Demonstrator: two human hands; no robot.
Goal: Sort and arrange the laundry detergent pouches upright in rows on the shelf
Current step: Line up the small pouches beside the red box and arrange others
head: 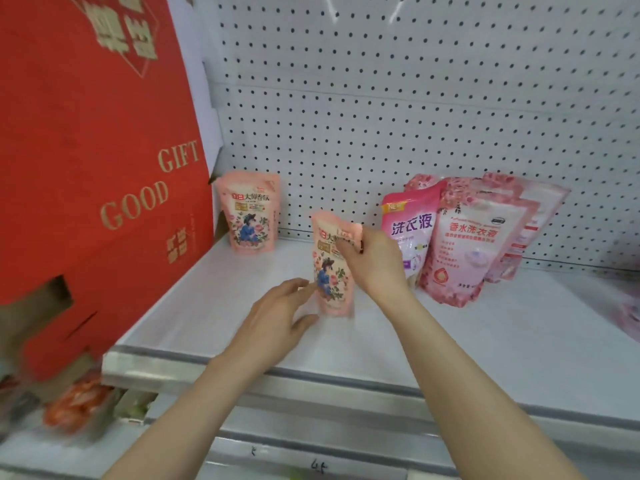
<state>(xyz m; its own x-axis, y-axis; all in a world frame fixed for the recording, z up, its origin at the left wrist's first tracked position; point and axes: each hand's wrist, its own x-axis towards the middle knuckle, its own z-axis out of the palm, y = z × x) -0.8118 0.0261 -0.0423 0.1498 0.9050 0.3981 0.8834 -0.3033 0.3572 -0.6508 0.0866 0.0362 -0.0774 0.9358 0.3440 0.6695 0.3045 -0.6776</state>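
Right hand [372,261] grips top of peach pouch [332,268] on shelf [214,306]; left hand [277,317] open, steadying base. Risk: soft pouch topples once released.

Pouches [331,268] – glossy plastic; shelf [485,341] – smooth painted metal.

A: What is backing the white shelf [485,341]?
B: A white pegboard panel [415,98] is rising behind it; a red gift box [86,150] is leaning at left, under even light.
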